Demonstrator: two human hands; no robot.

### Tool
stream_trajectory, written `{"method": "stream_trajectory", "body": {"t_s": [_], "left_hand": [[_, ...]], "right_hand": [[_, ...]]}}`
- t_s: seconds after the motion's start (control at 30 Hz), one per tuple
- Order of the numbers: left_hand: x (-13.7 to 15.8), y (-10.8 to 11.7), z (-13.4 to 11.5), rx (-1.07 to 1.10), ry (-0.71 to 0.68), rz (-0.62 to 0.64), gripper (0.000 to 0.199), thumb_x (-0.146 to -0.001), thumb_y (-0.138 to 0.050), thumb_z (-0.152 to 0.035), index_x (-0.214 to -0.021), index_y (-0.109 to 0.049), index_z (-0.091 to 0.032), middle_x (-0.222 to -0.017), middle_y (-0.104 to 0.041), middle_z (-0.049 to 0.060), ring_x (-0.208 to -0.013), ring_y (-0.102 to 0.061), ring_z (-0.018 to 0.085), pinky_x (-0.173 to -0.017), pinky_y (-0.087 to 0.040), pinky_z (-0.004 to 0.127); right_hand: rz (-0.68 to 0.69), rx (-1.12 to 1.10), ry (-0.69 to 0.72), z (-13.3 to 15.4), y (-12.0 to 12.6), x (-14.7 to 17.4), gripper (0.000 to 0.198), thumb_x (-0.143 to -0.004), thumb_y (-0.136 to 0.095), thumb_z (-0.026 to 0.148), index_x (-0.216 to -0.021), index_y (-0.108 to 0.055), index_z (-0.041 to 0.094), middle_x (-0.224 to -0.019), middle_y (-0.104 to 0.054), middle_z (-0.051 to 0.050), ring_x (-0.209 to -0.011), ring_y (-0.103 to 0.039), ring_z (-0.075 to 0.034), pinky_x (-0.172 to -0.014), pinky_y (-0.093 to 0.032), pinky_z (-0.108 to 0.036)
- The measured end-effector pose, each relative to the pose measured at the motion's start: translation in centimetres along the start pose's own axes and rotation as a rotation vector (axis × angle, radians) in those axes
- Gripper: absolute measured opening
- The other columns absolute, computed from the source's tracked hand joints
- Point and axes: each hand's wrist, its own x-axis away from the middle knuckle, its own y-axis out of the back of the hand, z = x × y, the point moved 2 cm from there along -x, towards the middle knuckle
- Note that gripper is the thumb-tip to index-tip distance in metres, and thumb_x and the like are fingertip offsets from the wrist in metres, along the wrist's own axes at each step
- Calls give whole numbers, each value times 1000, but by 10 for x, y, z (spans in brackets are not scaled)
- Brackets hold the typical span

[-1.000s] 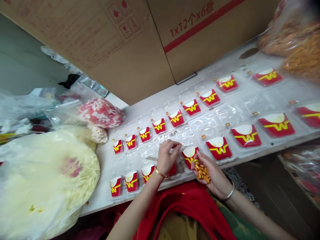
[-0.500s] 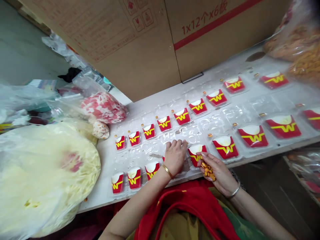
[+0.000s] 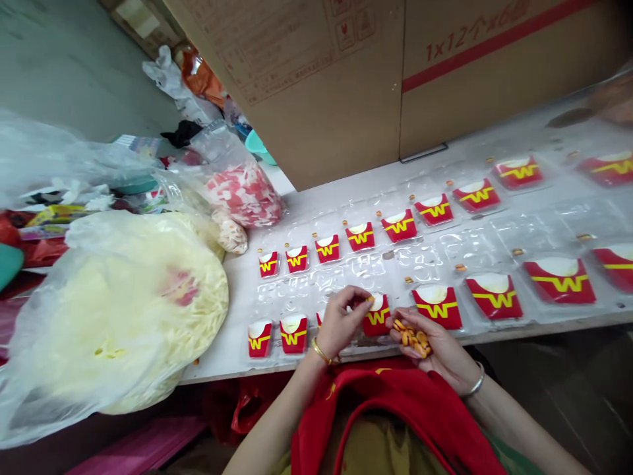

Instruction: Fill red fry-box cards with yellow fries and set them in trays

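Note:
Between the thumb and index finger of my left hand (image 3: pixel 343 320) is a tiny toy burger (image 3: pixel 370 299). That hand hovers over a red fry box (image 3: pixel 378 318) with a yellow W, in the front row. My right hand (image 3: pixel 438 343) cups a handful of small orange-brown toy burgers (image 3: pixel 414 339), just right of that box. Two rows of clear plastic trays (image 3: pixel 429 264) hold the red boxes, and several back-row trays have a tiny burger in a corner compartment. My left wrist partly covers another fry box.
A large cardboard carton (image 3: pixel 341 132) stands along the back of the white table (image 3: pixel 237 284). At left lies a big clear bag of pale yellow pieces (image 3: pixel 128 310), with a bag of red-and-white pieces (image 3: pixel 242 194) behind it. The table's front edge runs close to my body.
My left hand has drawn back from the trays toward my right hand and now pinches a burger. My right hand still holds its handful. The view has swung left.

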Motion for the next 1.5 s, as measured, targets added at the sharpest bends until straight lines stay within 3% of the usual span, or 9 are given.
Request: {"method": "stream_trajectory", "body": {"t_s": [0.13, 0.3, 0.5, 0.73, 0.93, 1.07, 1.2, 1.33, 1.5], "left_hand": [[-12, 24, 22, -78, -11, -95, 20, -85, -55, -31, -97, -60, -16, -88, -62, 4, -76, -55, 12, -69, -44, 24], [-21, 17, 29, -377, -118, -142, 11, -87, -52, -26, -85, -59, -18, -86, -60, 3, -82, -55, 15, -75, -40, 28], [-25, 5, 29, -838, -187, -120, 20, -90, -47, -31, -80, -60, -19, -87, -58, 5, -87, -51, 19, -76, -33, 34], [-15, 16, 22, -1009, -330, -4, 30, -93, -39, -41, -105, -61, -24, -126, -55, 5, -105, -46, 25, -83, -32, 42], [-7, 27, 14, -819, -344, 104, 31, -92, -43, -42, -113, -58, -25, -137, -47, 7, -113, -45, 26, -88, -33, 44], [12, 22, 1, -431, -325, 117, 27, -88, -53, -37, -110, -56, -20, -112, -61, 8, -103, -53, 20, -89, -36, 35], [33, 20, -2, -253, -257, 13, 11, -90, -51, -26, -90, -59, -18, -93, -64, 5, -92, -56, 17, -86, -37, 33], [46, 44, 8, -180, -220, -73, 10, -89, -53, -26, -92, -59, -19, -93, -65, 4, -91, -58, 16, -85, -40, 30], [46, 92, 36, -441, -136, -299, 10, -88, -52, -25, -94, -58, -19, -93, -64, 5, -90, -57, 18, -83, -40, 33]], "right_hand": [[-47, -69, -28, -4, -3, -2, 15, -70, -68, 15, -84, -64, 17, -84, -64, -6, -72, -60, -12, -48, -46, -16], [-2, -17, 0, -11, -3, -9, 16, -74, -71, 22, -87, -62, 18, -78, -63, -3, -59, -54, -7, -36, -35, -10], [5, 74, 19, -17, -5, -18, 22, -76, -70, 34, -78, -54, 19, -68, -61, -1, -49, -50, -6, -31, -30, -10], [-49, 95, -16, -18, -4, -28, 27, -74, -72, 37, -81, -54, 19, -67, -58, 1, -50, -50, -6, -31, -30, -10], [-56, 140, -16, -19, -9, -30, 30, -73, -71, 43, -82, -58, 17, -64, -56, 2, -47, -49, -6, -30, -29, -11], [-7, 207, -41, -24, -20, -30, 32, -74, -69, 47, -80, -58, 18, -59, -55, 2, -45, -48, -6, -31, -29, -12], [39, 274, -95, -34, -33, -32, 34, -76, -66, 49, -72, -58, 16, -53, -54, 2, -39, -44, -5, -30, -27, -12], [69, 197, -194, -43, -43, -35, 29, -79, -65, 43, -76, -62, 15, -60, -59, -1, -46, -52, -6, -32, -31, -12], [33, 30, -240, -47, -47, -34, 9, -75, -66, 17, -82, -67, 12, -81, -67, -8, -75, -64, -13, -58, -51, -17]]}}
